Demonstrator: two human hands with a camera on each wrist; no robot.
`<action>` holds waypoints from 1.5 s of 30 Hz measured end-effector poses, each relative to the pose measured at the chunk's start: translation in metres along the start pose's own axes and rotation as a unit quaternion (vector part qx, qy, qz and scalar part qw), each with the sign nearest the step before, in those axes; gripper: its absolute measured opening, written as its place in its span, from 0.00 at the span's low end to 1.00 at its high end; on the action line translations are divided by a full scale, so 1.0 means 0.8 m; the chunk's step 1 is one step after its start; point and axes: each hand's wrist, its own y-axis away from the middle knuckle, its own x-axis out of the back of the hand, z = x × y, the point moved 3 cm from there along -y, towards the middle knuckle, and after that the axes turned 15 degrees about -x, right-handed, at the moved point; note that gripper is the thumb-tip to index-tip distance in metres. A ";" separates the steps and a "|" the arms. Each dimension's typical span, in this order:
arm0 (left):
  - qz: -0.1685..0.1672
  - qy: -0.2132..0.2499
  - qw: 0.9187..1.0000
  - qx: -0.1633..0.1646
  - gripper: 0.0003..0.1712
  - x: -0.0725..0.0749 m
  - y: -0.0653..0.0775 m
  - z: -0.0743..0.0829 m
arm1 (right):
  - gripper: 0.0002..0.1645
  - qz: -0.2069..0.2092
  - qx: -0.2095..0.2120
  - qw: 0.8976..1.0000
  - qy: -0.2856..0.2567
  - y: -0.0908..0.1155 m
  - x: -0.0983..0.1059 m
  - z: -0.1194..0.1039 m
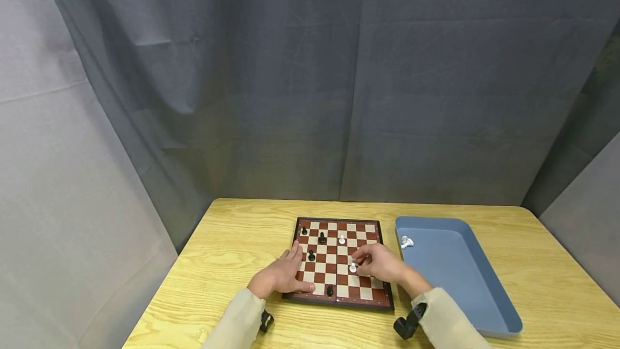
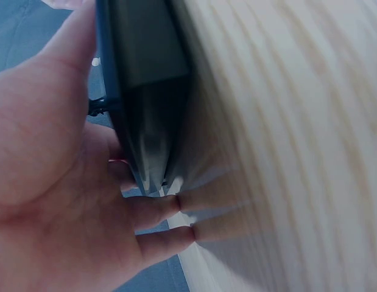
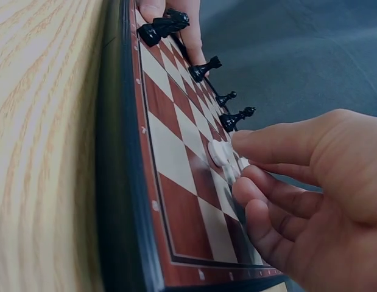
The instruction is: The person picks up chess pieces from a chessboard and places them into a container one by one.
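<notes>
A folding chessboard [image 1: 321,278] with red and cream squares lies on the table. My left hand [image 1: 283,273] rests along its left side, fingers extended and thumb over the near squares; in the left wrist view two fingertips [image 2: 167,242] touch the tabletop beside the dark board edge. On the right half, my right hand [image 1: 380,264] pinches a small white chess piece [image 3: 218,153] at the board surface; its kind is partly hidden by the fingers. Another white piece [image 1: 342,239] stands farther back. Black pieces stand on the left half, among them a knight [image 3: 170,25] near the front edge.
To the right of the board is a blue-grey tray [image 1: 460,273], with a few white pieces [image 1: 406,242] lying by its left wall. The wooden table [image 1: 252,230] ends at a dark grey curtain [image 1: 290,123] behind.
</notes>
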 end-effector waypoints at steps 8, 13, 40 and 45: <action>-0.001 0.005 1.000 -0.003 0.63 -0.001 0.002 0.002 | 0.16 -0.001 -0.014 1.000 0.001 -0.002 -0.009 0.003; -0.001 0.003 1.000 -0.003 0.62 0.001 0.003 0.003 | 0.14 0.012 -0.002 1.000 0.011 -0.003 -0.012 0.001; -0.002 0.005 1.000 0.001 0.62 0.003 0.004 0.003 | 0.05 0.036 -0.007 0.999 0.030 -0.009 -0.021 0.001; -0.001 0.005 1.000 0.001 0.62 0.004 0.004 0.004 | 0.04 0.039 -0.001 0.999 0.032 -0.008 -0.020 0.002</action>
